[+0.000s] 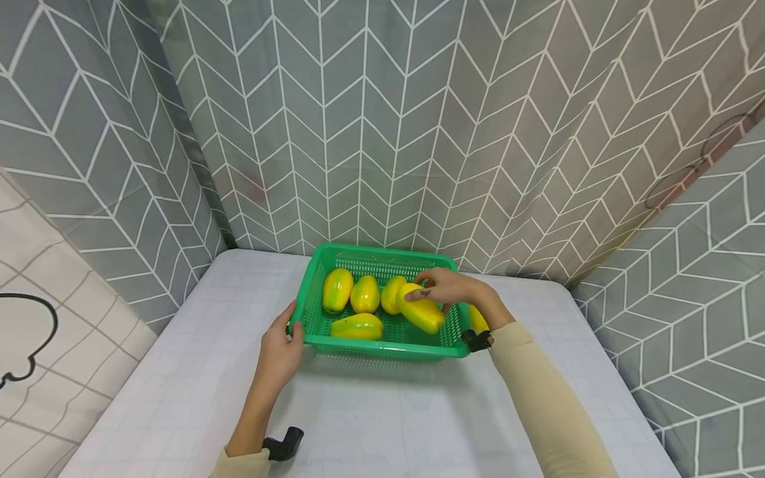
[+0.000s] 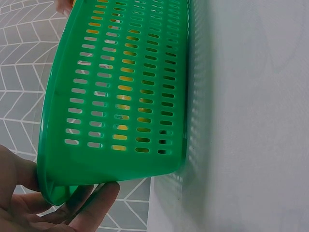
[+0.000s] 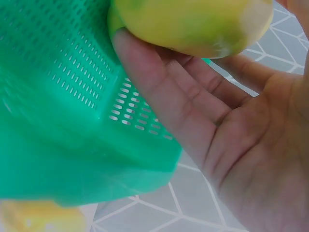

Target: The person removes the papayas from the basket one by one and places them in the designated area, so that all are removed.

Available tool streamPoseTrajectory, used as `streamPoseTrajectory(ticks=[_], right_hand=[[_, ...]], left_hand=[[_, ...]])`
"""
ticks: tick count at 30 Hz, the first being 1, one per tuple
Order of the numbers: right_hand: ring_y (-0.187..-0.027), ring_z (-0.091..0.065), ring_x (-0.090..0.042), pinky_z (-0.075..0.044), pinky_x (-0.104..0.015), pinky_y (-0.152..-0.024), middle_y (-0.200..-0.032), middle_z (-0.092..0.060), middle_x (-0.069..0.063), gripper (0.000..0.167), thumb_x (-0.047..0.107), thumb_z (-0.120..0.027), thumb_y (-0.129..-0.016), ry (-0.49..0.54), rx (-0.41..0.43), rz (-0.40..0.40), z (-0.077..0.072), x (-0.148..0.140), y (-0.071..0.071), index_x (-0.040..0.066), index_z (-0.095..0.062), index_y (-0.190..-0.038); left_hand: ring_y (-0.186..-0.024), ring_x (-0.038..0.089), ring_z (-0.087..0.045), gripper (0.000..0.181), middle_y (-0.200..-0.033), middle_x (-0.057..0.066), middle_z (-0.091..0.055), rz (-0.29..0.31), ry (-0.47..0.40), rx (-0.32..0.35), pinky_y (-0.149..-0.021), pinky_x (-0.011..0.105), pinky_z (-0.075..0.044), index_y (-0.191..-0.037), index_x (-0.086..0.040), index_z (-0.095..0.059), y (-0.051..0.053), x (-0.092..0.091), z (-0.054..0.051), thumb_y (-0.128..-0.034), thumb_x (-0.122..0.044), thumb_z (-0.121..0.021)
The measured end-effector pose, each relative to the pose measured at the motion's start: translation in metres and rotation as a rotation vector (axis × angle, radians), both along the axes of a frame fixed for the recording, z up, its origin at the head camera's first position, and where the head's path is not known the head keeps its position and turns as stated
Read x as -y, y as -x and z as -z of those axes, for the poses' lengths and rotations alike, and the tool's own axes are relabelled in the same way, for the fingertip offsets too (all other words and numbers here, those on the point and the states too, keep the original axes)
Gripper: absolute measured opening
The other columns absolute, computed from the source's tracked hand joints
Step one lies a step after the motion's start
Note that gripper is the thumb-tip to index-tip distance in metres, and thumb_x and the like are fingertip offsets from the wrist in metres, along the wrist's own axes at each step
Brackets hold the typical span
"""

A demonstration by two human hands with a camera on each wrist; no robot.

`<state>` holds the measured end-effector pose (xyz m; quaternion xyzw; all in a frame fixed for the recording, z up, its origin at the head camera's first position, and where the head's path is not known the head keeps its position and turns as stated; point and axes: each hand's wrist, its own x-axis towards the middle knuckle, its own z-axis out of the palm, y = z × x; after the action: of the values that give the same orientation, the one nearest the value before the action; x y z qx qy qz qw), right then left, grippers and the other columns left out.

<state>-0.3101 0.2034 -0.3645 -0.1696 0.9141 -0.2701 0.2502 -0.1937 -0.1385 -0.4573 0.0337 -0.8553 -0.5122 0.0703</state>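
Note:
A green perforated basket (image 1: 382,348) stands on the table with several yellow-green papaya-like fruits inside, one of them (image 1: 356,326) lying near its front wall. The right hand (image 1: 451,289) grips another such fruit (image 1: 423,312) over the basket's right part; in the right wrist view the fingers of this hand (image 3: 227,101) lie along the fruit (image 3: 193,24). At the basket's left end, the left hand (image 1: 281,348) holds the rim, its fingers curled round the corner of the basket (image 2: 116,164) in the left wrist view, where that hand (image 2: 53,203) is partly cut off.
One more yellow fruit (image 1: 478,320) lies outside the basket at its right end, partly hidden by the right wrist. The white table (image 1: 382,411) reaches back to a grey patterned curtain (image 1: 370,133). Black straps with mounts (image 1: 284,443) are on both wrists.

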Motion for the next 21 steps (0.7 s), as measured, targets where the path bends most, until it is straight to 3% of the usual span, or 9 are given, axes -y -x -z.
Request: streamPoseTrajectory(ticks=[11, 21], right_hand=[[-0.115, -0.068, -0.029, -0.066, -0.037, -0.072, -0.157, -0.051, -0.022, 0.08, 0.057, -0.065, -0.1, 0.028, -0.032, 0.03, -0.003, -0.013, 0.002, 0.003, -0.048, -0.155], [-0.122, -0.069, -0.038, -0.066, -0.037, -0.073, -0.155, -0.053, -0.029, 0.079, 0.06, -0.062, -0.101, 0.046, -0.073, 0.098, -0.004, -0.03, 0.005, 0.003, -0.048, -0.154]], left_hand=[[-0.146, 0.044, -0.05, 0.054, -0.165, 0.031, -0.039, -0.009, 0.006, -0.025, -0.107, 0.056, -0.053, -0.162, 0.006, -0.034, -0.004, 0.0, 0.001, -0.1108, -0.009, -0.04], [-0.15, 0.045, -0.046, 0.054, -0.166, 0.031, -0.039, -0.003, -0.003, -0.029, -0.11, 0.058, -0.053, -0.162, 0.006, -0.034, -0.001, 0.0, 0.0, -0.1106, -0.009, -0.041]])
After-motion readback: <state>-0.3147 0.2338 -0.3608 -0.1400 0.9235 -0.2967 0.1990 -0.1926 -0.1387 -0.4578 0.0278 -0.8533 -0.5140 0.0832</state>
